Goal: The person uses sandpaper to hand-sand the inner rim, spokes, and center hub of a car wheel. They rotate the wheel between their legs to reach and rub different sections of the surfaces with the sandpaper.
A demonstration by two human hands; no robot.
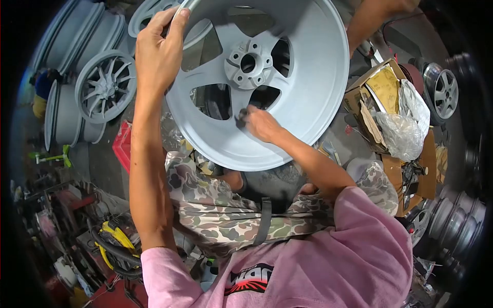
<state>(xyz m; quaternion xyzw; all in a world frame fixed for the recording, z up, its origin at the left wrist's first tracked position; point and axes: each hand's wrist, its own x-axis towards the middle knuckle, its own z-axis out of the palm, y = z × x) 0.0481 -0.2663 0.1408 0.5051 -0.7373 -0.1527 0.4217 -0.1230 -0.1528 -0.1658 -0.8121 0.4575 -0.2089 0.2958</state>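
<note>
A large grey wheel rim [316,110] stands tilted before my knees, its spokes and bolt-holed hub facing me. My left hand [160,54] is closed over its upper left edge, thumb on the lip. Inside the barrel, my right hand [263,124] is closed with its fingertips pressed against the lower spoke. A small dark piece [243,116] shows at those fingertips; I cannot tell what it is. Dark gaps between the spokes lie just above and left of the right hand.
More grey wheels [105,86] stand at the left. On the right, a cardboard box [354,105] holds yellow sheets and crumpled plastic [403,131], near a silver wheel [440,95]. Another person's arm [372,20] reaches in at the top right. Yellow-and-black tools [119,237] lie lower left.
</note>
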